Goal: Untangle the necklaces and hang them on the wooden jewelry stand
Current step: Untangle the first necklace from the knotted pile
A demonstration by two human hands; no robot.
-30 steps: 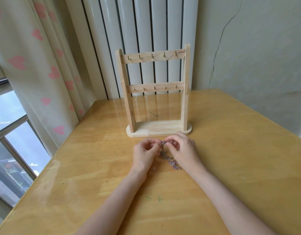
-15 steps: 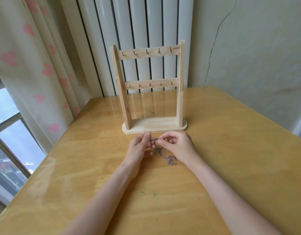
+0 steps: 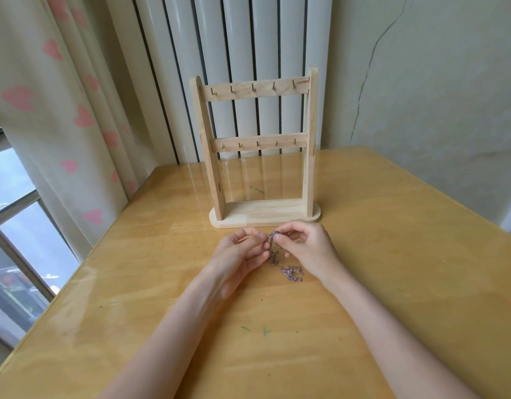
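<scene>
At centre frame, the left hand [image 3: 239, 254] and right hand [image 3: 306, 249] meet just in front of the wooden jewelry stand [image 3: 260, 156]. Both pinch the tangled necklaces [image 3: 288, 270] between thumb and fingertips at the top of the bundle; the rest trails down onto the wooden table [image 3: 407, 254] below the right hand. The stand's hooks [image 3: 252, 88] carry nothing. A heart-print curtain [image 3: 61, 125] hangs at left of frame.
</scene>
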